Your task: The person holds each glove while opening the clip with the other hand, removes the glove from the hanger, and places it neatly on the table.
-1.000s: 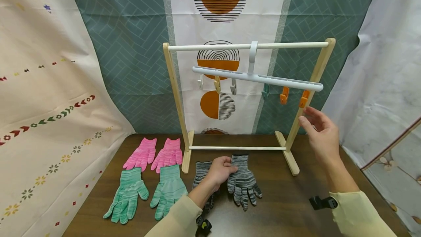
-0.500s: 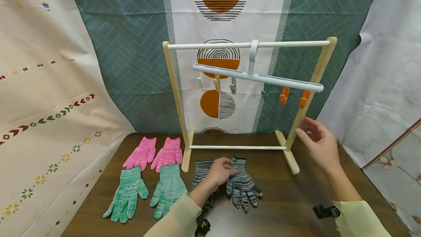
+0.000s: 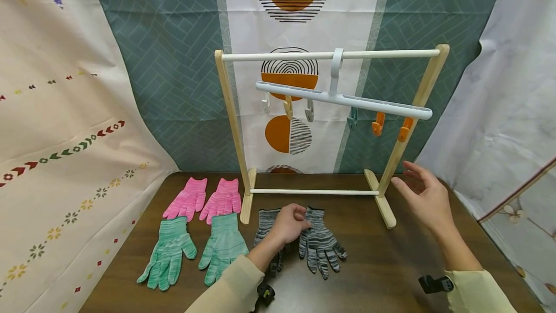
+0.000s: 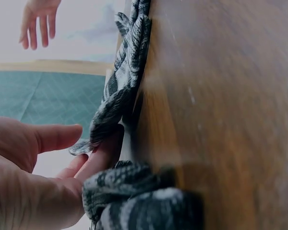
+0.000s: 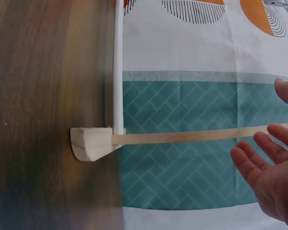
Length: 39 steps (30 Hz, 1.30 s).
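In the head view, two grey-black striped gloves lie on the table. My left hand (image 3: 290, 223) reaches over the left grey glove (image 3: 266, 223), fingertips at the cuff of the right grey glove (image 3: 320, 245). From the left wrist, its fingers (image 4: 103, 155) pass under the lifted cuff of that glove (image 4: 115, 93), while the thumb stands apart above. My right hand (image 3: 427, 199) holds nothing, fingers loosely bent, beside the rack's right post. Above it, a light-blue hanger (image 3: 343, 99) hangs from the wooden rack (image 3: 330, 55), with orange clips (image 3: 405, 129) at its right end.
Two pink gloves (image 3: 221, 199) lie left of the rack, with two green gloves (image 3: 223, 245) in front of them. More clips, among them a yellow clip (image 3: 288, 106) and a teal clip (image 3: 352, 117), hang from the hanger. Patterned cloths surround the brown table (image 3: 369, 274).
My right hand has come down from just below the outermost orange clip to beside the lower right post. The right grey glove's cuff has shifted slightly; my left hand stays at it.
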Each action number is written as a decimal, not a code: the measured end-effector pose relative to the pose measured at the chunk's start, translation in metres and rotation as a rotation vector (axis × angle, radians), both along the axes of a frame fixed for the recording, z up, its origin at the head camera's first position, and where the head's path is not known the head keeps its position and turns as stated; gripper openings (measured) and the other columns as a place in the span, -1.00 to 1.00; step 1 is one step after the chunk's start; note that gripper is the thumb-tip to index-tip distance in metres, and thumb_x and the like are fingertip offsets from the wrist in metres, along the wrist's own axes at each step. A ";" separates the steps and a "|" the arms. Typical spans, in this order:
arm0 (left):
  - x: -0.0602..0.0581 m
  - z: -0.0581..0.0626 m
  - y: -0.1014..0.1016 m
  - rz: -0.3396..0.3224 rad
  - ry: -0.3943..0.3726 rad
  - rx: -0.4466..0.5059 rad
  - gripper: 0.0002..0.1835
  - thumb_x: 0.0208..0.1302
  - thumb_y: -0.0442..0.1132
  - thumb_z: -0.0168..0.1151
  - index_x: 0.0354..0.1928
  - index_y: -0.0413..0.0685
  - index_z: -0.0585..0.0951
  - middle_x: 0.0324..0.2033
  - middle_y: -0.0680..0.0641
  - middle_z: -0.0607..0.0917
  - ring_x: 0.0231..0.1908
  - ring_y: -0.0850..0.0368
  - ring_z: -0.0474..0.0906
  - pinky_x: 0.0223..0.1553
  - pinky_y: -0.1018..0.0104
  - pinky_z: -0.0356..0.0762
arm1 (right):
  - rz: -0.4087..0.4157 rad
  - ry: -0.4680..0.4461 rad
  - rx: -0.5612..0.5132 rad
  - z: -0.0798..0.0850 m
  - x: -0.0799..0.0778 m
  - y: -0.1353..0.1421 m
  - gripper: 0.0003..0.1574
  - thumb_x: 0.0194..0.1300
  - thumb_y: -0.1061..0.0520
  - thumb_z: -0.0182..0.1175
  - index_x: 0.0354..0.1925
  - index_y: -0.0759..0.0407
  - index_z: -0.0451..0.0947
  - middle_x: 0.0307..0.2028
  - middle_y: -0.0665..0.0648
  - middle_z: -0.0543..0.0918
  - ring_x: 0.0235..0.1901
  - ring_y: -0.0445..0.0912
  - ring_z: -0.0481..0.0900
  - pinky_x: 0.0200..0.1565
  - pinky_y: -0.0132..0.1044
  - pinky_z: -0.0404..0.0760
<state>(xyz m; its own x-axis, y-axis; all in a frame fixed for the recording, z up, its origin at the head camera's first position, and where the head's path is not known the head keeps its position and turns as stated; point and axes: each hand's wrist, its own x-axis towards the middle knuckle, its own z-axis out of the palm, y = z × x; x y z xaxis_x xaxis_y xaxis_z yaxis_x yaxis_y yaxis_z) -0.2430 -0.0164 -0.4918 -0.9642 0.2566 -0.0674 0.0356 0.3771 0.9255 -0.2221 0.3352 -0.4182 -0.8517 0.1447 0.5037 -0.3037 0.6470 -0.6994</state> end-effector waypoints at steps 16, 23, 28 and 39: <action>0.003 0.010 -0.011 0.005 0.111 -0.058 -0.61 0.41 -0.37 0.40 0.22 -0.26 0.60 -0.11 -0.13 0.72 -0.26 0.03 0.68 -0.30 0.15 0.62 | -0.023 0.052 0.115 -0.005 -0.001 0.006 -0.19 0.41 -0.01 0.46 0.48 0.20 0.46 0.22 0.34 0.62 0.13 0.34 0.64 -0.05 -0.73 0.31; 0.002 0.017 -0.022 0.000 0.154 -0.022 -0.61 0.42 -0.41 0.37 0.24 -0.28 0.58 -0.06 -0.24 0.72 -0.28 -0.09 0.75 -0.39 0.21 0.64 | -0.026 0.072 0.186 -0.008 0.001 0.009 -0.21 0.41 0.01 0.45 0.46 0.25 0.46 0.26 0.40 0.57 0.13 0.35 0.58 -0.01 -0.25 0.47; 0.004 0.023 -0.033 0.033 0.230 -0.048 -0.58 0.43 -0.36 0.38 0.27 -0.25 0.58 0.00 -0.28 0.71 -0.20 -0.05 0.72 -0.28 0.16 0.69 | -0.004 0.093 0.222 -0.011 0.000 0.010 -0.21 0.40 0.04 0.46 0.43 0.32 0.46 0.28 0.47 0.53 0.19 0.41 0.49 0.06 0.35 0.45; 0.008 0.031 -0.060 0.161 0.356 -0.110 -0.56 0.43 -0.28 0.41 0.28 -0.23 0.59 0.01 -0.26 0.72 -0.14 -0.11 0.72 -0.15 -0.01 0.69 | 0.006 0.098 0.297 -0.014 -0.001 0.015 -0.21 0.37 0.06 0.48 0.41 0.34 0.46 0.29 0.48 0.51 0.26 0.45 0.43 0.14 0.44 0.38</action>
<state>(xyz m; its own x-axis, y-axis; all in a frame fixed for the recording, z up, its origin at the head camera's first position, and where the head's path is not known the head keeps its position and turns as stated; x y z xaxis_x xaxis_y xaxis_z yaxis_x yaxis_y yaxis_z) -0.2352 -0.0767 -0.4610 -0.9594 0.1101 0.2595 0.2791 0.5001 0.8197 -0.2229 0.3500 -0.4321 -0.7972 -0.0254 0.6031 -0.3645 0.8167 -0.4474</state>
